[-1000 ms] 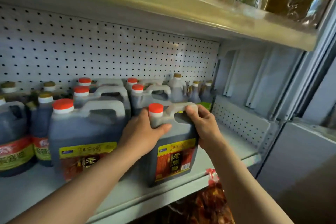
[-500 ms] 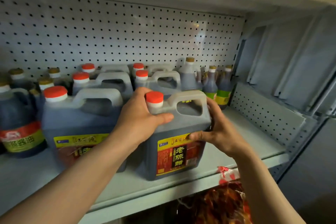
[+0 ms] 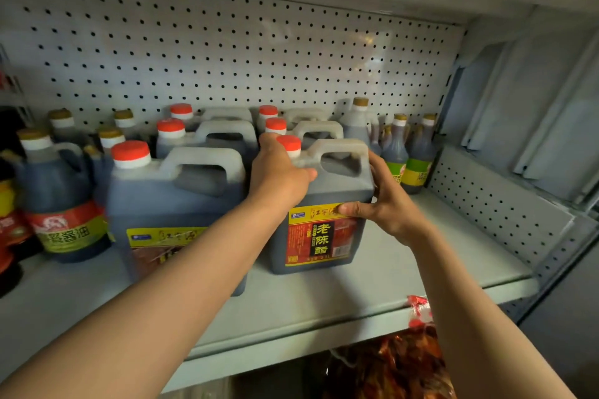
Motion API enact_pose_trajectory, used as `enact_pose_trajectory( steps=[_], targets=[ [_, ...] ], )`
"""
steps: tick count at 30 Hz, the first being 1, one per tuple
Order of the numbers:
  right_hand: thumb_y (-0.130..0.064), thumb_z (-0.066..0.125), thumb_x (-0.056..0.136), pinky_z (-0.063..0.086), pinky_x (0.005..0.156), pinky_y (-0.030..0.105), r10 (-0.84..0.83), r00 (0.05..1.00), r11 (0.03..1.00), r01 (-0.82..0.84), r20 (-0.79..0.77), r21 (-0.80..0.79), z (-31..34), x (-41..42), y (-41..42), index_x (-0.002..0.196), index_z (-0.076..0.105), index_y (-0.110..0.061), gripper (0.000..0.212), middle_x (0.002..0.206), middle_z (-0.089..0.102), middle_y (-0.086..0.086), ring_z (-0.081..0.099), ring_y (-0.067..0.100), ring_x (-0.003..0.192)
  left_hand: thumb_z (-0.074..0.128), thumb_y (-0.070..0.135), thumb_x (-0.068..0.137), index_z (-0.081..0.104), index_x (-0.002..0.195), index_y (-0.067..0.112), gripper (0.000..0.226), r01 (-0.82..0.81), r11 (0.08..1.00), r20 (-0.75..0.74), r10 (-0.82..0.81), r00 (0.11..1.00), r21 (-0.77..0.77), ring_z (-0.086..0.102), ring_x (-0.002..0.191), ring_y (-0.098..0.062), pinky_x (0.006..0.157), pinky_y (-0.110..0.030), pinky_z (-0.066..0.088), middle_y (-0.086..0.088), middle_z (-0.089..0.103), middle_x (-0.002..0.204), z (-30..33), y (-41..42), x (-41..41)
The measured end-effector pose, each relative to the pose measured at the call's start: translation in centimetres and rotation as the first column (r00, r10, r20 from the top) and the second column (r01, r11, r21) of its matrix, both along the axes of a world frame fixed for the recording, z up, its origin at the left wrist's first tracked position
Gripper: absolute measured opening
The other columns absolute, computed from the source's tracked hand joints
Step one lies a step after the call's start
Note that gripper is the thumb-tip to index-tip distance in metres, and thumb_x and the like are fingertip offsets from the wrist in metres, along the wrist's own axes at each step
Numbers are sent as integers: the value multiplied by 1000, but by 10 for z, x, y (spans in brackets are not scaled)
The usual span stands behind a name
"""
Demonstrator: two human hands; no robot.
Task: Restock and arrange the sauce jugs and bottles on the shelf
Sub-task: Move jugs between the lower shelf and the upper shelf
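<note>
A dark vinegar jug with a red cap, white handle and red-yellow label stands upright on the grey shelf. My left hand grips its top left shoulder beside the cap. My right hand clasps its right side, thumb across the label's top edge. A matching larger-looking jug stands just left of it, partly hidden by my left forearm. More red-capped jugs sit in rows behind.
Gold-capped soy sauce bottles stand at the left, and small green-labelled bottles at the back right. A pegboard forms the back wall. Shelf surface right of the held jug is bare. Red packets lie on the shelf below.
My right hand left the handle and moved down to the jug's right side. The jug has turned so its label faces me and sits further back on the shelf.
</note>
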State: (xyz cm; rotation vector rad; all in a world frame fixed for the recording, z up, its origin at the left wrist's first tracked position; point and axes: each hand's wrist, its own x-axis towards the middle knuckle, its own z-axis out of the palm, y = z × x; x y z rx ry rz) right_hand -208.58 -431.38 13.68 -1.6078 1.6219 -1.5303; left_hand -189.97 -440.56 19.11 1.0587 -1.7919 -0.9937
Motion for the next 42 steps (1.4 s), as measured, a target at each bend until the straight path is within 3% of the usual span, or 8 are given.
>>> enact_pose_trajectory(
  steps=[6, 10, 14, 19, 25, 30, 37, 42],
  targets=[
    [-13, 86, 64, 52, 99, 25, -176, 984, 981, 177, 23, -78, 10, 35, 13, 154, 31, -24, 106, 150, 46, -4, 46, 0, 134, 82, 32, 78, 22, 155, 22, 98, 134, 974, -81, -151, 985, -183, 48, 121, -4, 90, -16, 34, 4, 45, 147, 29, 22, 40],
    [-23, 89, 73, 55, 87, 25, -532, 844, 770, 516, 70, -376, 16, 85, 15, 138, 53, -22, 74, 132, 59, 0, 60, 6, 116, 84, 39, 74, 25, 154, 26, 100, 60, 916, -215, -156, 964, -396, 31, 138, 1, 109, -15, 26, 8, 34, 158, 43, 13, 110],
    [-30, 87, 71, 53, 74, 23, -456, 888, 814, 440, 52, -378, 16, 150, -6, 133, 57, -23, 69, 116, 65, 2, 64, 14, 103, 79, 48, 69, 36, 146, 30, 90, -116, 897, -349, -46, 936, -427, 36, 138, 1, 113, -25, 32, 12, 41, 150, 20, -26, 176],
    [-31, 87, 75, 51, 90, 21, -362, 931, 909, 345, -36, -235, 3, 202, -34, 142, 51, -22, 77, 129, 61, -4, 61, 7, 112, 85, 56, 54, 31, 147, 38, 109, -98, 961, -119, 69, 991, -259, 42, 137, -14, 110, -47, 41, 7, 42, 152, -16, -65, 223],
    [-15, 85, 78, 57, 85, 25, -332, 939, 930, 342, 91, -137, -2, 228, -35, 146, 49, -21, 77, 123, 67, -6, 66, -4, 102, 97, 34, 52, 47, 139, 27, 100, 233, 966, -25, -232, 972, 108, 63, 109, -11, 91, -36, 54, 4, 65, 129, -41, -70, 221],
    [-16, 87, 75, 58, 92, 43, -315, 947, 941, 320, 61, -111, -6, 225, -24, 149, 46, -24, 85, 129, 67, -5, 67, 10, 112, 94, 37, 60, 53, 135, 22, 87, 62, 997, 74, -59, 996, -47, 61, 108, -18, 81, -27, 44, 1, 65, 128, -43, -53, 218],
    [-79, 79, 54, 53, 99, 47, -402, 906, 915, 399, -131, -52, -5, 213, -11, 149, 39, -41, 110, 139, 54, -10, 51, 12, 132, 88, 57, 59, 42, 136, 22, 97, 54, 996, 221, -36, 975, -76, 58, 119, -28, 88, -38, 50, -1, 59, 136, -40, -36, 217],
    [-46, 91, 60, 33, 112, 38, -516, 739, 855, 472, -434, -214, 3, 205, -2, 155, 34, -20, 114, 146, 47, 5, 38, 25, 134, 92, 50, 57, 12, 158, 17, 132, 83, 926, 297, 33, 954, -369, 33, 142, -30, 112, -40, 31, -9, 34, 157, -24, -29, 220]
  ],
)
